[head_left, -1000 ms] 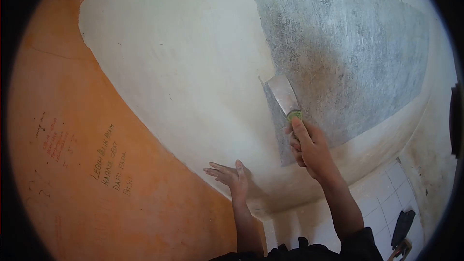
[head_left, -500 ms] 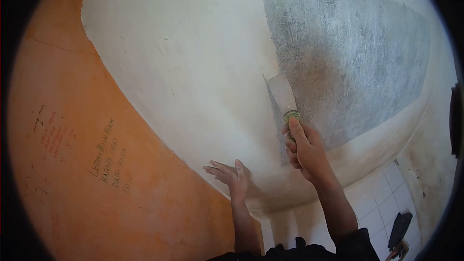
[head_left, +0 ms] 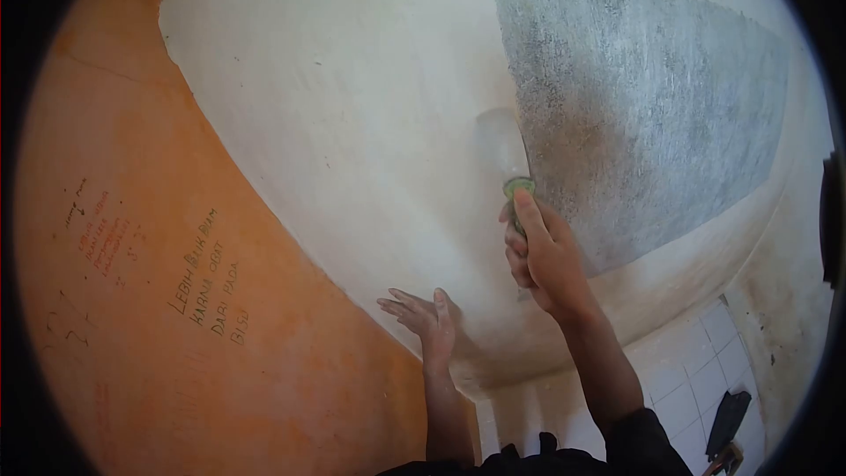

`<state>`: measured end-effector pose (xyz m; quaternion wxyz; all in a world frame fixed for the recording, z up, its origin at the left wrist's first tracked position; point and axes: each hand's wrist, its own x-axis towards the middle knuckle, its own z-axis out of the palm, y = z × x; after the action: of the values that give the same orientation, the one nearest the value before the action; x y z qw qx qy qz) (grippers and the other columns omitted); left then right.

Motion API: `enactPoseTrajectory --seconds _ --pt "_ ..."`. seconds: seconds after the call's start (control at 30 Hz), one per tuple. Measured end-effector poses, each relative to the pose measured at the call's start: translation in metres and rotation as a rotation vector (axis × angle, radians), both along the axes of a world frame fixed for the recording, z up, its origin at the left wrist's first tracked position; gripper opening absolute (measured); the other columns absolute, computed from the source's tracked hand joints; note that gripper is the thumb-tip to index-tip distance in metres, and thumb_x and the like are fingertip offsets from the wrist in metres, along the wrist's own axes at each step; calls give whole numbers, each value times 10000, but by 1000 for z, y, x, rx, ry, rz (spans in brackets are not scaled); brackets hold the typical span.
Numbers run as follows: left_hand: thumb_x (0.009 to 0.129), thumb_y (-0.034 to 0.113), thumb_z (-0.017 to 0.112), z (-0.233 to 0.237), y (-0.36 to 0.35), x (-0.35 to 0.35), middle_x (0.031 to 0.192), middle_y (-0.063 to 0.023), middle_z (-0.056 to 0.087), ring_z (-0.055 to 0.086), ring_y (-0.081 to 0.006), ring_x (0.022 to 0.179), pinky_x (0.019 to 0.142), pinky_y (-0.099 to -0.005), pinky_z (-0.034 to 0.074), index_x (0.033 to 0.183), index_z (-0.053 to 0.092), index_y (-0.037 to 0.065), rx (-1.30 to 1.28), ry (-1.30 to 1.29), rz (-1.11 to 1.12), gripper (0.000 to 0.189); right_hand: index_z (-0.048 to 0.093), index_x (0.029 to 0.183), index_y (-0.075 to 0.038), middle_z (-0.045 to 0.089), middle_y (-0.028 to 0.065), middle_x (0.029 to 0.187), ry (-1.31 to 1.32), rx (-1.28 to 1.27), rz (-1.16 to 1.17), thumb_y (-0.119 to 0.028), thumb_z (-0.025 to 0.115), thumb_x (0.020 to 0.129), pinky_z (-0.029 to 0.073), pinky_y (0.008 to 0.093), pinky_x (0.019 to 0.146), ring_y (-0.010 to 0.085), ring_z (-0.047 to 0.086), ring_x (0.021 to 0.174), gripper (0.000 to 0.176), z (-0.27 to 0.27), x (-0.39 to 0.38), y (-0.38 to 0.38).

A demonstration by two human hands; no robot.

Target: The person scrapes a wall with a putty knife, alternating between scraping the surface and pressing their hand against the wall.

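Plainly in the right hand [head_left: 553, 263], scraper [head_left: 503, 148], above left hand [head_left: 434, 326].

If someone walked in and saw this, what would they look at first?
Probably the big, rough grey patch at the upper right, standing out against the pale wall around it. Next, perhaps, the green-handled scraper in the right hand, near the middle by the patch's left edge. The bright orange area on the left would also catch the eye, with handwriting on it.
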<state>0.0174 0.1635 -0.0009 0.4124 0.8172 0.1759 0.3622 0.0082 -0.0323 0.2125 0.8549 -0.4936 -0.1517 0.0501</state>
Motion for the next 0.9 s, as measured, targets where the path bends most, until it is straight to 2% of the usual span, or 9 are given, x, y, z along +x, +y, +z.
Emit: enactPoseTrajectory --seconds 0.1,0.2,0.3,0.4,0.6,0.7,0.8,0.83,0.9 --pt "914 616 451 -4 4 -4 1492 -319 -253 -199 -494 1394 1064 -701 56 1492 -146 49 -1 34 1 1006 508 879 -52 366 -58 579 65 -36 -66 -396 436 1018 188 214 346 25 283 395 378 -28 -7 3" --pt "917 624 437 -12 6 3 1494 -311 -257 -205 -484 1397 1068 -696 53 1491 -148 45 13 41 19 1003 504 877 -56 371 -57 586 140 19 -16 -392 433 1020 191 213 347 26 289 399 372 -47 -8 -2" --pt "921 623 427 -9 6 -1 1496 -307 -259 -207 -481 1398 1072 -692 51 1490 -149 41 25 60 31 996 503 881 -60 370 -58 592 98 22 -29 -394 427 1021 193 211 347 26 292 403 370 -16 -13 -1" --pt "924 617 426 -6 1 -4 1496 -306 -259 -206 -484 1397 1074 -689 50 1489 -150 40 4 62 17 992 503 883 -62 364 -59 592 110 18 -36 -396 422 1022 186 209 348 25 287 405 372 -35 -7 -5" --pt "925 607 437 -3 3 2 1496 -309 -256 -192 -494 1397 1074 -689 51 1489 -153 44 15 46 25 991 504 876 -71 373 -61 596 121 26 -22 -391 426 1022 196 212 347 18 287 408 360 -18 -9 -1" --pt "928 595 444 -9 4 -4 1494 -316 -252 -182 -504 1395 1075 -688 52 1489 -151 45 20 63 22 986 503 872 -75 381 -59 608 151 22 0 -389 431 1020 205 212 352 17 295 417 355 -35 -13 -9" --pt "928 596 442 -6 3 -2 1494 -322 -244 -175 -511 1394 1076 -687 52 1489 -150 42 16 55 29 986 502 871 -78 386 -58 614 61 13 -84 -377 430 1021 207 210 357 19 300 419 343 -8 3 1" --pt "928 600 440 -5 3 -1 1494 -324 -241 -174 -513 1393 1076 -687 51 1488 -151 40 20 52 23 988 505 870 -79 392 -57 613 19 55 -55 -376 435 1019 210 207 360 22 300 415 339 14 8 0" --pt "927 606 435 -8 5 -2 1495 -324 -240 -174 -512 1394 1077 -686 53 1487 -152 38 41 54 26 991 506 870 -78 390 -57 610 11 57 -32 -379 436 1018 207 208 358 22 297 412 343 21 2 -3"
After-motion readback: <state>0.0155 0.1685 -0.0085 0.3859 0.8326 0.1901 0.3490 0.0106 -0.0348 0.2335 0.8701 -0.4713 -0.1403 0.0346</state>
